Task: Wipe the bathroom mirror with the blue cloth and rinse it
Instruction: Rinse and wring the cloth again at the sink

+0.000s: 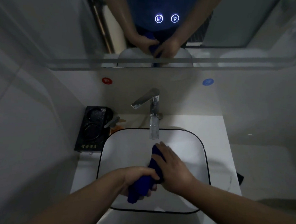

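Observation:
Both of my hands hold the blue cloth (145,183), rolled into a thick twist, over the white sink basin (124,145). My left hand (139,176) grips the cloth's lower end. My right hand (171,166) wraps its upper end, just below the chrome faucet spout (154,129). No water stream is visible. The mirror (62,27) hangs above on the wall and reflects my arms and the cloth.
A black tray (90,128) with round recesses sits on the white counter (223,152) left of the basin, with a small grey-and-orange item (115,122) beside it. Two lit touch buttons (167,18) glow on the mirror. Red (107,81) and blue (208,82) stickers mark the wall.

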A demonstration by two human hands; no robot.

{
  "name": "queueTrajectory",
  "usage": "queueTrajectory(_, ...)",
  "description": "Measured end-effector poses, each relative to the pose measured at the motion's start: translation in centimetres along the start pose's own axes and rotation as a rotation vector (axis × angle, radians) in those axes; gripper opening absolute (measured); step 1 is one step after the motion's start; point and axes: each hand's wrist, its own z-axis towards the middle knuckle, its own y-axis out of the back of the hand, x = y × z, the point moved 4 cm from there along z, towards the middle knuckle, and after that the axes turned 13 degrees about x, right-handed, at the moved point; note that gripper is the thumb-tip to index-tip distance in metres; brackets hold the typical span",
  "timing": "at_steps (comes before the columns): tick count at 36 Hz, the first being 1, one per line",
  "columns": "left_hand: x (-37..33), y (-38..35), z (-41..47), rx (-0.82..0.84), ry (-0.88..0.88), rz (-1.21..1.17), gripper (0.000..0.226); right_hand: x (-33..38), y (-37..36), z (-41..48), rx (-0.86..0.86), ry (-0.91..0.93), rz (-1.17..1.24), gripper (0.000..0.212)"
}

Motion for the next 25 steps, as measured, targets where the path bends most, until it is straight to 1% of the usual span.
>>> queueTrajectory(3,-0.5,0.5,-0.3,0.014,0.093,0.181,0.053,-0.1,1.0,0.3,0.074,0.121,0.012,0.070)
queueTrajectory(6,-1.2,0.4,0.0,-0.053,0.112,0.322,0.065,-0.1,2.3,0.5,0.263,0.079,0.104,0.060)
queueTrajectory(8,-1.8,0.1,0.3,-0.128,0.085,0.449,0.061,-0.2,2.8,0.7,0.341,0.039,0.088,0.061)
queueTrajectory(11,-2.3,-0.4,0.9,-0.263,0.050,0.718,0.045,-0.2,2.9,0.8,0.447,-0.024,0.011,0.064)
queueTrajectory(14,-2.0,-0.7,2.2,-0.403,0.012,0.807,0.040,-0.1,2.5,1.0,0.525,-0.098,-0.108,0.061)
queueTrajectory(16,-1.5,-0.8,3.5,-0.509,0.081,0.956,0.037,0.0,2.2,1.5,0.571,-0.140,-0.179,0.058)
queueTrajectory(18,-0.9,-0.4,4.7,-0.627,0.133,1.038,0.044,0.2,2.1,2.0,0.634,-0.174,-0.201,0.055)
queueTrajectory(20,-0.1,0.0,5.3,-0.707,0.100,1.043,0.055,0.3,1.9,2.3,0.683,-0.210,-0.185,0.051)
queueTrajectory(22,0.4,0.1,5.0,-0.773,0.035,1.097,0.060,0.4,1.9,2.3,0.701,-0.249,-0.139,0.045)
queueTrajectory(25,0.8,0.3,4.9,-0.883,-0.110,1.222,0.076,0.2,1.5,2.2,0.723,-0.311,-0.054,0.024)
